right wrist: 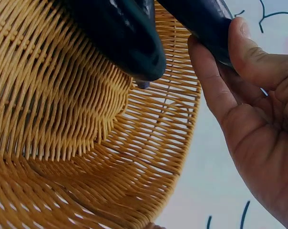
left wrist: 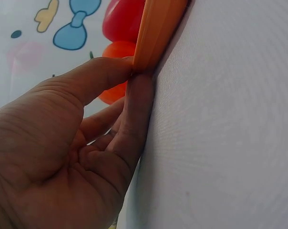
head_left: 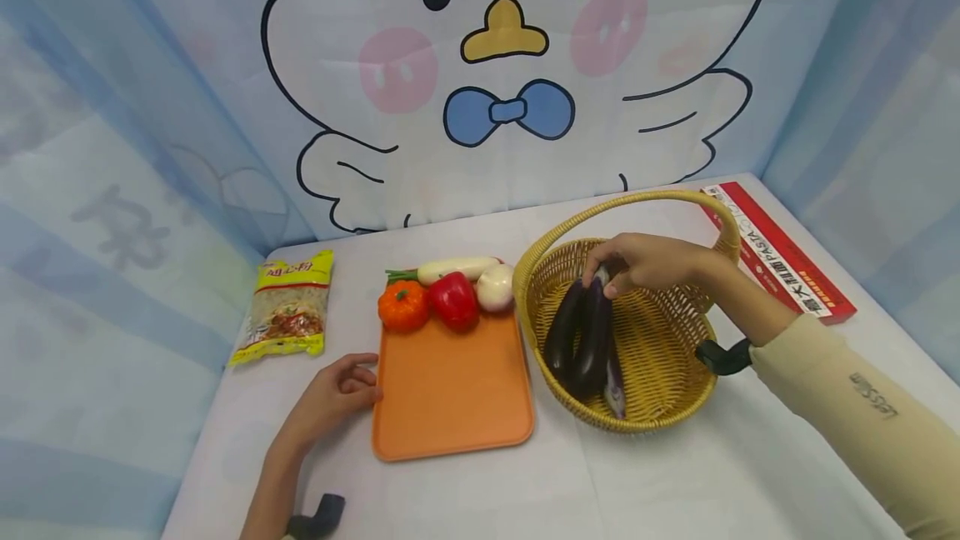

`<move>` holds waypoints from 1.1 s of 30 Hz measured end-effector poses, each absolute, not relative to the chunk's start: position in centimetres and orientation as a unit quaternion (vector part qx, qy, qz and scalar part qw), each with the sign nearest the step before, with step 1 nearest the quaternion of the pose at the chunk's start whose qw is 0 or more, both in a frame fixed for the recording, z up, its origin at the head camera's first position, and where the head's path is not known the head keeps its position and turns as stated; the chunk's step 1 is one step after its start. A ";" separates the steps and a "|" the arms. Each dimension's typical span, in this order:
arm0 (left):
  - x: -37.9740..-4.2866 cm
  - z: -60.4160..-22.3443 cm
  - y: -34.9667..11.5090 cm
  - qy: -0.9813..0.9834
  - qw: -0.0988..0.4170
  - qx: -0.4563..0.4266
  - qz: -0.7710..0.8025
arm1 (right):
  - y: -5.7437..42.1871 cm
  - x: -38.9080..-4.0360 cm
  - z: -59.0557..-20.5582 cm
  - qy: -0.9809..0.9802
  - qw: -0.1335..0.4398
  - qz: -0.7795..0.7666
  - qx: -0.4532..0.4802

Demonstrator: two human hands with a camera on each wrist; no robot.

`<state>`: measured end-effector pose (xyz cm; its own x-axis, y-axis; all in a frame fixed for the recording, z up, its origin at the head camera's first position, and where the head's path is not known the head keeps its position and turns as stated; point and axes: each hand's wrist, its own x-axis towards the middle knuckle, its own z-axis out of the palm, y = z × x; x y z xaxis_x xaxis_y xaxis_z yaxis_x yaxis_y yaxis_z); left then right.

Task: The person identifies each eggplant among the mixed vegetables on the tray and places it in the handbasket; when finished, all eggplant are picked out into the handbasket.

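Note:
My right hand (head_left: pixel 637 263) pinches the upper end of a dark purple eggplant (head_left: pixel 592 344) inside the wicker basket (head_left: pixel 667 390). A second eggplant (head_left: pixel 564 332) lies against its left side, and a slimmer one (head_left: pixel 615 390) shows partly behind it on the right. In the right wrist view, thumb and fingers close on the held eggplant (right wrist: pixel 201 24), above the woven wall. At the left edge of the orange tray (head_left: pixel 453 390), my left hand (head_left: pixel 337 398) holds the rim between thumb and forefinger, as the left wrist view shows.
Along the tray's far end sit an orange pumpkin (head_left: pixel 403 307), a red bell pepper (head_left: pixel 453 301), a white radish (head_left: pixel 459 268) and a round white vegetable (head_left: pixel 496 287). A yellow food packet (head_left: pixel 288 307) lies left. The basket's tall handle (head_left: pixel 622 202) arches up; a red pasta box (head_left: pixel 783 252) lies behind.

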<state>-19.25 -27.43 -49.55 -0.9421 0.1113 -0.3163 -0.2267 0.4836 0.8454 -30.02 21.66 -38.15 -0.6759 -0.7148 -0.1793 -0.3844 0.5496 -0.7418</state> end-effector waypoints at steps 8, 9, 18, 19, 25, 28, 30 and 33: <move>-19.3 -49.2 -27.3 0.845 0.164 -0.031 0.508 | 21.6 -30.4 -38.8 0.827 0.271 -0.392 -0.299; -19.3 -49.2 -27.4 0.844 0.164 -0.030 0.509 | 21.6 -30.5 -38.9 0.828 0.271 -0.392 -0.296; -19.2 -49.4 -27.3 0.842 0.159 -0.031 0.514 | 21.4 -30.8 -39.8 0.838 0.266 -0.396 -0.266; -19.1 -49.5 -27.3 0.843 0.160 -0.029 0.513 | 21.4 -30.8 -40.0 0.839 0.266 -0.395 -0.261; -19.0 -49.9 -27.4 0.844 0.163 -0.032 0.510 | 21.6 -30.6 -40.7 0.838 0.268 -0.407 -0.246; -19.1 -49.9 -27.4 0.843 0.161 -0.034 0.511 | 21.6 -30.7 -40.8 0.836 0.265 -0.413 -0.245; -19.2 -49.8 -27.5 0.843 0.160 -0.035 0.512 | 21.5 -30.7 -40.8 0.837 0.265 -0.415 -0.241; -19.2 -49.8 -27.6 0.845 0.163 -0.036 0.507 | 21.4 -30.9 -41.0 0.839 0.263 -0.413 -0.238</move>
